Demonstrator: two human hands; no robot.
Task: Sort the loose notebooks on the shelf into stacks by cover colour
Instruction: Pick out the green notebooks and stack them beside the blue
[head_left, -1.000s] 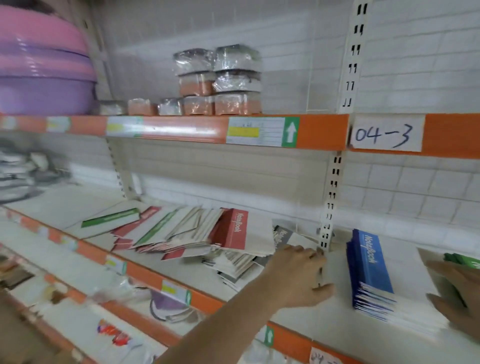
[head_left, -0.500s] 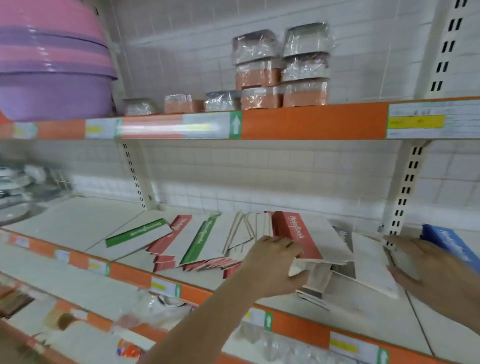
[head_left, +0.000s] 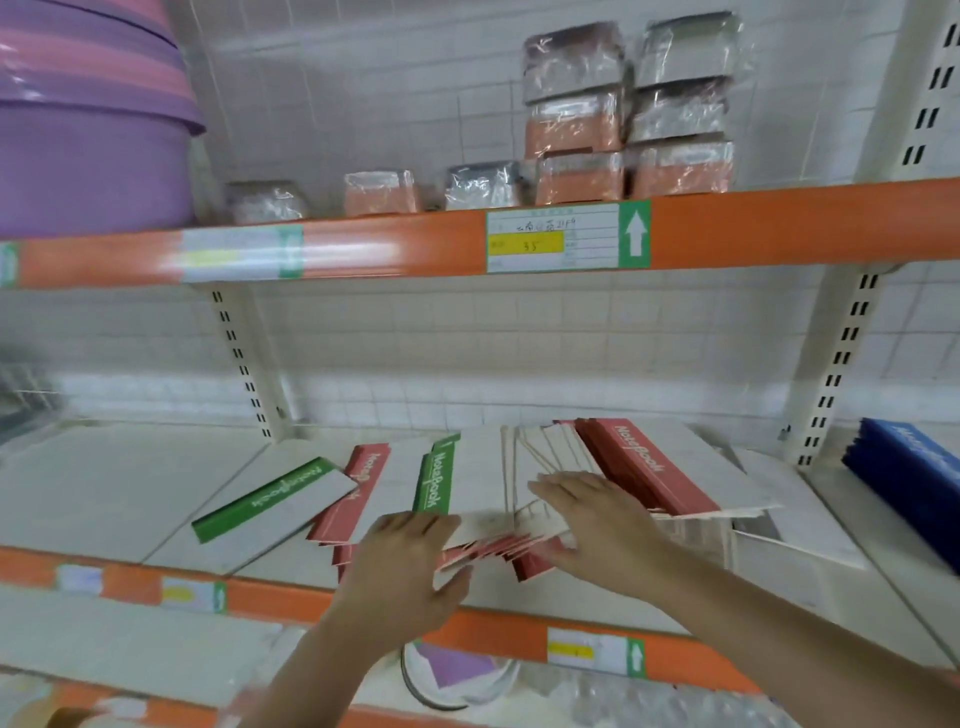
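red and green notebooks fanned loose across the middle of the shelf, spines running front to back, slanted a little toward the right rear; one green-spined notebook lying apart near the front edge, left of the fan. left hand at the front edge of the fan, fingers straight and spread, thumb under the overhanging red covers, touching but not gripping. right hand flat on top of the fan, fingers extended toward the left, pressing the white covers down. blue stack already squared at the right end of the shelf, well apart. red spines nearest the left thumb, so left hand better placed to draw them forward along their long axis
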